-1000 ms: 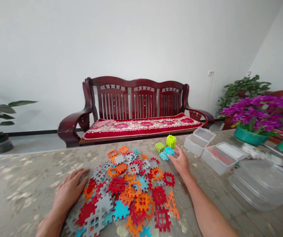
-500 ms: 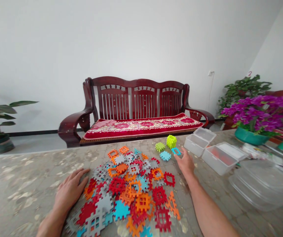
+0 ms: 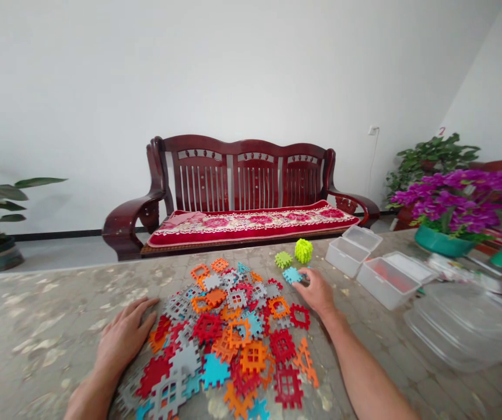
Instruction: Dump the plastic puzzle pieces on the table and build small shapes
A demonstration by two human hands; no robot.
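A heap of toothed plastic interlocking pieces in red, orange, grey and blue spreads over the table in front of me. My left hand lies on the table against the heap's left side, fingers stretched out and holding nothing. Beyond the heap on the right, my right hand has thumb and forefinger closed at the right edge of a blue interlocking piece. The blue open-frame piece is mostly hidden behind those fingers. Just behind are a flat green piece and a yellow-green toothed block.
Two clear plastic boxes with open lids stand to the right; the nearer contains orange-red pieces. Closer lies a large clear plastic container. Purple flowers in a teal pot stand at the far right. A wooden bench is beyond the table.
My right hand has moved left, from beside the blue open-frame piece to the blue toothed piece, which has shifted slightly. The frame is now mostly covered. My left hand has stayed still.
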